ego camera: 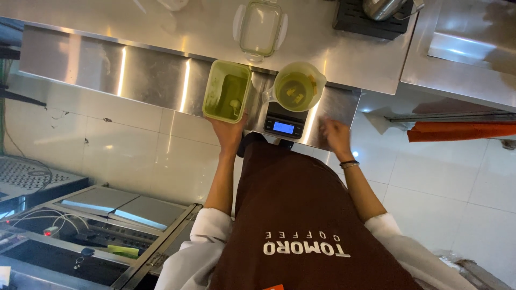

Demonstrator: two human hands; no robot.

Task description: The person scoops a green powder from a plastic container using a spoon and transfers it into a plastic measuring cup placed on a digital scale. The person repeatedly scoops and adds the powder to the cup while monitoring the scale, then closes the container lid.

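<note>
Already the green rectangular container point(226, 90) of green powder is uncovered, gripped at its near end by the left hand point(228, 133) at the table point(161, 32) edge. A clear measuring jug point(297, 86) holding greenish contents sits on the digital scale point(285, 122), so weighing seems underway. The right hand point(336, 135) rests open beside the scale. The clear lid point(260, 28) lies behind. The table is steel; the floor point(134, 145) is white tile.

Sitting on the steel counter point(161, 32): a green tub point(226, 90), a scale point(285, 122), a clear lid point(260, 28), a black tray point(371, 22).
</note>
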